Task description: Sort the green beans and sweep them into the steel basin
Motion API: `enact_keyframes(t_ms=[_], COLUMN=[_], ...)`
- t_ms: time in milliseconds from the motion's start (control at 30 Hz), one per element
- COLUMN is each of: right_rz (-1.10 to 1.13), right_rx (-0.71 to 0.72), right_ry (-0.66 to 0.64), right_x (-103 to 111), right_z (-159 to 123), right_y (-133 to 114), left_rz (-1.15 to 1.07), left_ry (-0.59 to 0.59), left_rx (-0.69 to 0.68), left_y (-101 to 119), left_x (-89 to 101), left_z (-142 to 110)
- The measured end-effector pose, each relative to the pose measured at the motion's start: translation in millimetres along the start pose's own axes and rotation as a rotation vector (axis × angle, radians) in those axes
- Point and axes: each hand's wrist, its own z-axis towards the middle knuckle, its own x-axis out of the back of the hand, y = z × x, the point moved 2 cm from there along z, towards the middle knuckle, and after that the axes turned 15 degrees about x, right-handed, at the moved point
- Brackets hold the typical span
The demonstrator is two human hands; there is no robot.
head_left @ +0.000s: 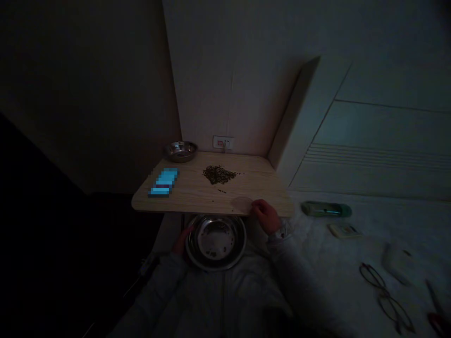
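My left hand (181,241) is closed on the left rim of a round metal bowl (215,268), just below the table's front edge. A few dark bits lie on the bowl's bottom. My right hand (266,217) pinches a thin, pale, see-through flat piece (241,203) at the table's front edge; its exact kind is hard to make out in the dim light. Beyond it, a pile of small dark grains (218,174) is spread on the light wooden table (183,197). Short lines of stray grains lie beside and in front of the pile.
A second metal bowl (181,151) stands at the table's back left, behind a lit, blurred phone (164,182). A wall socket (223,142) is behind the table. On the white bed to the right lie a green bottle (326,209), a small box (344,230) and eyeglasses (385,293).
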Motion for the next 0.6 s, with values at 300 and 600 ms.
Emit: enact_keyframes(t_ms=[300,600], right_rz=[0.099,0.267], right_rx=[0.089,0.034], right_ry=[-0.127,-0.021], right_x=[-24,-48], right_z=[-11,55], right_y=[-28,-19], left_rz=[0.042,0.074], left_ry=[-0.055,-0.031], left_rx=[-0.057,-0.202], left_y=[-1,5], left_x=[3.5,17.0], left_z=[6,25])
